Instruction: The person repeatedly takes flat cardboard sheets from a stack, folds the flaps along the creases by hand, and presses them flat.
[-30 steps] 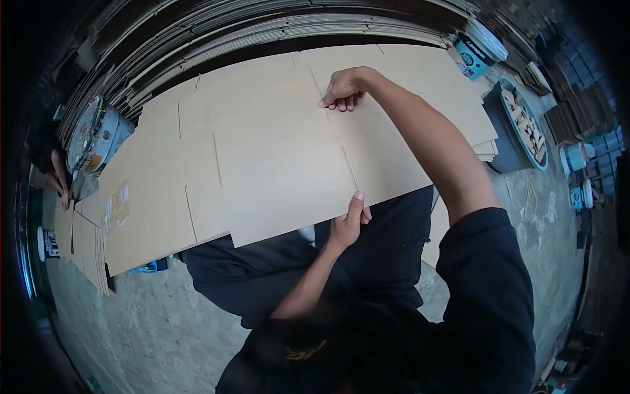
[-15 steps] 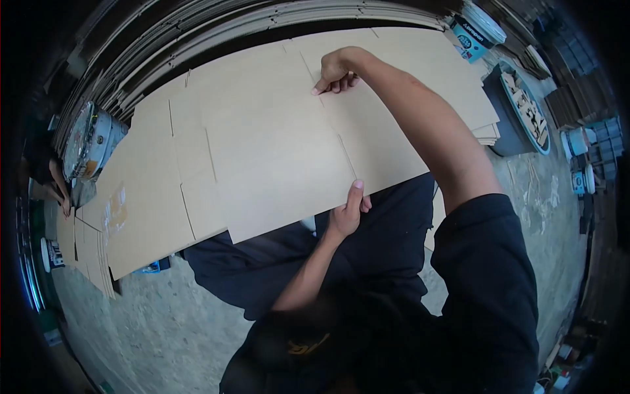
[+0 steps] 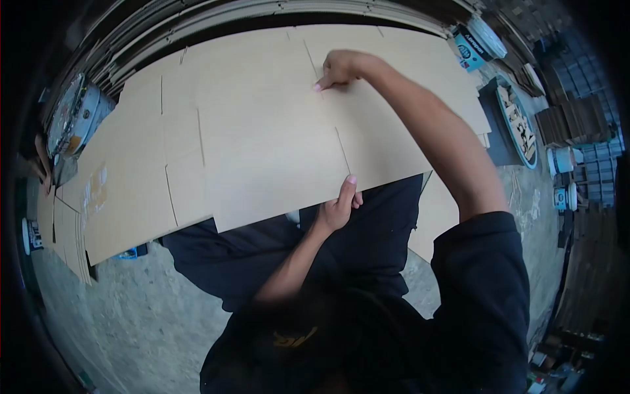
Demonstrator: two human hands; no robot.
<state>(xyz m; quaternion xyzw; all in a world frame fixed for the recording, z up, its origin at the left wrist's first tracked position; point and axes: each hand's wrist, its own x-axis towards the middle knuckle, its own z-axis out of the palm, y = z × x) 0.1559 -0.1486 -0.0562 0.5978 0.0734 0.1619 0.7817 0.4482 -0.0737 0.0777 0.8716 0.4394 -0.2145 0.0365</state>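
A large flat cardboard sheet [image 3: 262,131] with slits lies over my lap, on top of other cardboard sheets [image 3: 131,177]. My left hand [image 3: 339,205] grips its near edge, thumb on top beside the end of a slit and fingers mostly hidden underneath. Farther up the sheet, my right hand [image 3: 338,70] is bent at the wrist, with its thumb tip at the far slit and its fingers curled. Whether anything small sits inside the right hand's fingers is hidden.
Stacked cardboard [image 3: 230,23] runs along the back. A paint bucket [image 3: 474,49] and a tub of cardboard scraps [image 3: 505,125] stand at the right. Another bucket [image 3: 85,118] is at the left, near another person's arm [image 3: 43,157]. Concrete floor [image 3: 157,308] shows below.
The view has shifted slightly. The fingers of my right hand have curled in more near the far slit. My left hand keeps its grip on the near edge.
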